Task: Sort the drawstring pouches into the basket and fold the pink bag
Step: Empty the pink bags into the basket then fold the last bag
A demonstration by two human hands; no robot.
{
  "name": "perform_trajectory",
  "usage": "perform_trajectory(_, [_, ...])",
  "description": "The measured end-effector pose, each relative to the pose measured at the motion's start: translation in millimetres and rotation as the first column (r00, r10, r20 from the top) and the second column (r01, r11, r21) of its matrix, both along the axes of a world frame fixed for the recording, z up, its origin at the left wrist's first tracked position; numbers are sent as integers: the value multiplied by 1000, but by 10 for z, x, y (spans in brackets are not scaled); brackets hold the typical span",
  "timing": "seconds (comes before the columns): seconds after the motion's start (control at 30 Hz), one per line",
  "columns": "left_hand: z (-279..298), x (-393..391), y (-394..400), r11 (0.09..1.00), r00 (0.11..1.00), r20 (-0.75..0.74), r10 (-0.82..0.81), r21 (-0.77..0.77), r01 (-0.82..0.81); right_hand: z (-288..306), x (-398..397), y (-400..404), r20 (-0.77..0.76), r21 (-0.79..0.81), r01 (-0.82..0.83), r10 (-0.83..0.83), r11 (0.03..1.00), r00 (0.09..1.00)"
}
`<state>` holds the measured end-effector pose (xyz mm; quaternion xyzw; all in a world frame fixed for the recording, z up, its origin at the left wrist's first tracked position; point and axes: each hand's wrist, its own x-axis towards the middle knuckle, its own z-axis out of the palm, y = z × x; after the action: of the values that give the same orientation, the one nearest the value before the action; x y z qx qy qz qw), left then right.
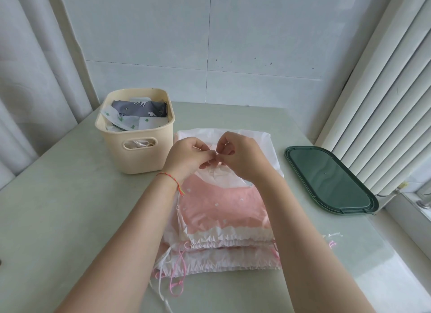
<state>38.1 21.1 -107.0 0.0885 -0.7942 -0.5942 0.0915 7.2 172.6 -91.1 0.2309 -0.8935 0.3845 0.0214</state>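
Pink bag point(224, 210) with small white marks, lying flat on pale green surface point(70, 219), atop a stack of gathered white and pink pouches point(224, 254) with loose cords trailing toward the viewer. Just above the pink cloth, left hand point(186, 158) and right hand point(242, 158) meeting fingertip to fingertip, fingers point(211, 157) curled and pinching a bit of thin white material between them. Red string bracelet point(170, 179) on left wrist. Left of the fingers, cream basket point(137, 144) holding grey and white patterned pouches. Well to the right of the fingers, dark green lid point(331, 179) lying flat.
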Motion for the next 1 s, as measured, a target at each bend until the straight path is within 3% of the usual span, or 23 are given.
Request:
perform_trajectory(0.17, [32, 39, -48, 999, 999, 3, -48, 18, 47, 6, -7, 14, -21, 0, 12, -12, 1000, 1000])
perform_trajectory(0.4, [28, 31, -47, 981, 995, 45, -89, -167, 95, 12, -2, 8, -59, 8, 15, -15, 1000, 998])
perform_trajectory(0.83, [2, 10, 26, 967, 993, 37, -109, -227, 115, 106, 52, 2, -73, 261, 1, 18, 965, 997])
perform_trajectory(1.0, [-36, -18, 33, 908, 995, -39, -97, -412, 72, 39, -6, 28, -43, 278, 15, -3, 961, 999])
